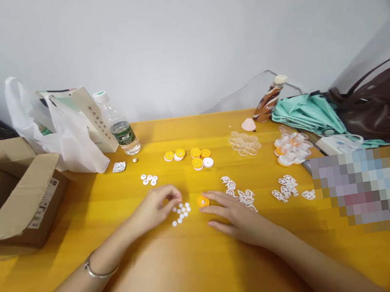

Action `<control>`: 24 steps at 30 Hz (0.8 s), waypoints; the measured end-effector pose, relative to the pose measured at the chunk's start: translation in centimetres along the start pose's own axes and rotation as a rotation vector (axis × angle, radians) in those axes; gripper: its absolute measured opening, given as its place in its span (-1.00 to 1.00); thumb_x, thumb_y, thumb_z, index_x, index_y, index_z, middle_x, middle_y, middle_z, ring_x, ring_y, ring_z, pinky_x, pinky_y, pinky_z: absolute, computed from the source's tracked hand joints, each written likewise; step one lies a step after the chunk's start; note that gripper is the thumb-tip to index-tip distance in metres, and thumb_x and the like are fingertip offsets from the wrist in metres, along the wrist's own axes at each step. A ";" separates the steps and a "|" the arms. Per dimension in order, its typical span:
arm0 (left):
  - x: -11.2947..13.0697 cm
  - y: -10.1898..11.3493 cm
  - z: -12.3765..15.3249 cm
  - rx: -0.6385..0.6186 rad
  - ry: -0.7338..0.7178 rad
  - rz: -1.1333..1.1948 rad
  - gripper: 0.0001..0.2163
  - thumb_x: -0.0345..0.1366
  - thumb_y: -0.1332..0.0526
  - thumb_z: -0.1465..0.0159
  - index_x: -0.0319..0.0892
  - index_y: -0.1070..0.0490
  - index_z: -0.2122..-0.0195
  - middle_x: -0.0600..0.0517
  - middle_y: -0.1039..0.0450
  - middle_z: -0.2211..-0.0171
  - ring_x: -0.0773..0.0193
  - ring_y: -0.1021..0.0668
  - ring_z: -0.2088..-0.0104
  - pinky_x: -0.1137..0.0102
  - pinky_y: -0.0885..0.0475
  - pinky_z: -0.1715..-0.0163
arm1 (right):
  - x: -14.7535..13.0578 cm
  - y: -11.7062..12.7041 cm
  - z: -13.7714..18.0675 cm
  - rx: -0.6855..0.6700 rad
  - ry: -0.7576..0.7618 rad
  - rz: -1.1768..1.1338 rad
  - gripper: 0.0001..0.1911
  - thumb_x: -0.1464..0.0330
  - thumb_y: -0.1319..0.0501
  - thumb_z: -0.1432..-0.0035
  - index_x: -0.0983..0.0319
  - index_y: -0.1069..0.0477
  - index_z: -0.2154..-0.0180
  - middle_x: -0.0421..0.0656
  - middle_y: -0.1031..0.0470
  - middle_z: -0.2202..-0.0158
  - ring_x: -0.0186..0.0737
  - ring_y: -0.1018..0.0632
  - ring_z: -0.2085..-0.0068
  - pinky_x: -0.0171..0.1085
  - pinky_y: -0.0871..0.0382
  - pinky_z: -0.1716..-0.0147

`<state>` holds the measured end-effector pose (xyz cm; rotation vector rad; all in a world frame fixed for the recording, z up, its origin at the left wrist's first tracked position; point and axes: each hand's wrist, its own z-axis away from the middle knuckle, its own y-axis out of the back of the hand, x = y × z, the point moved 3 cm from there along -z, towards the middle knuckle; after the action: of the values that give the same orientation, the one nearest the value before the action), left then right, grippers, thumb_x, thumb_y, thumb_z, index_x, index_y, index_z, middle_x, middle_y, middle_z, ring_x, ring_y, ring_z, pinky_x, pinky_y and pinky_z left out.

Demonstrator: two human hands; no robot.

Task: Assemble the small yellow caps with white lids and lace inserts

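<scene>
My left hand [162, 205] is closed in a pinch just above a cluster of small white discs [183, 210]; what sits between its fingertips is hidden. An orange round piece [203, 201] with a pale centre lies flat on the table, steadied between the index and middle fingers of my right hand [229, 212]. The thumb of that hand is held apart from it. Beside the right hand lies a group of white openwork pieces [242, 195]. Farther back are several orange and white round pieces [198, 164], with more orange ones [169, 156] to their left.
Clear round covers [244, 144] and a pile of clear-and-orange parts [291, 148] lie to the right. More openwork pieces [286, 186] are nearby. White round parts [150, 179], foil [119, 167], a water bottle [124, 132] and a cardboard box [41, 205] stand left. A brown bottle [267, 102] leans at back right.
</scene>
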<state>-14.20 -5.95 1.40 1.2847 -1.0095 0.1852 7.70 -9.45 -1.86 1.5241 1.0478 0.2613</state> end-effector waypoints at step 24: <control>1.8 -4.7 -3.8 -0.067 -0.248 -0.231 -0.86 -0.41 -0.06 -0.27 -0.16 -0.41 0.33 0.07 -0.48 0.35 0.34 -0.50 0.31 0.42 -0.27 0.22 | -0.4 0.2 -0.6 -0.042 -0.001 -0.082 -0.71 0.40 -0.12 -0.15 0.19 -0.34 0.06 -0.03 -0.31 -0.08 -0.16 -0.37 -0.08 -0.08 -0.18 -0.11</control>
<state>-8.28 -4.96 -0.42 1.3733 -1.0563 -0.1883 7.13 -9.33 -1.34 1.4402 1.0950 0.2235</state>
